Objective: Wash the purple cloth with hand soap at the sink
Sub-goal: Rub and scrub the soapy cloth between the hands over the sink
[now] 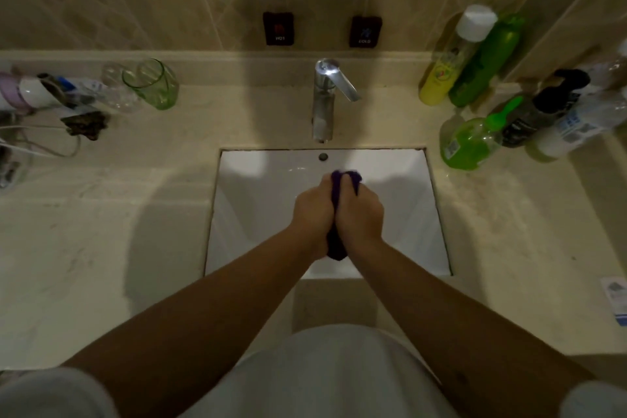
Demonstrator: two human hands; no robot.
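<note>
The dark purple fabric cloth (339,244) is bunched into a narrow, wrinkled roll held over the middle of the white rectangular ceramic sink (258,210). One crumpled end protrudes above the knuckles; the other end hangs below the wrists. The left hand (314,210) and the right hand (360,212) are pressed side by side, both clenched around the cloth with fingers curled over it. Both bare forearms extend up from the lower edge of the view.

The sink basin has smooth, glossy walls sloping inward and a small round metal overflow opening (323,156) on its far wall. A brushed-metal cylindrical faucet (324,102) with a flat lever handle stands just behind the basin on the beige marble-patterned countertop (101,248). No water stream can be made out.

On the tiled wall, two dark square tags (278,28) read HOT and COLD.

To the right of the basin stands a rounded clear pump bottle of green liquid (470,142), near a yellow bottle with a white cap (448,64) and a tall green bottle (488,61). To the left, a translucent green glass tumbler (156,85) stands on the countertop.
</note>
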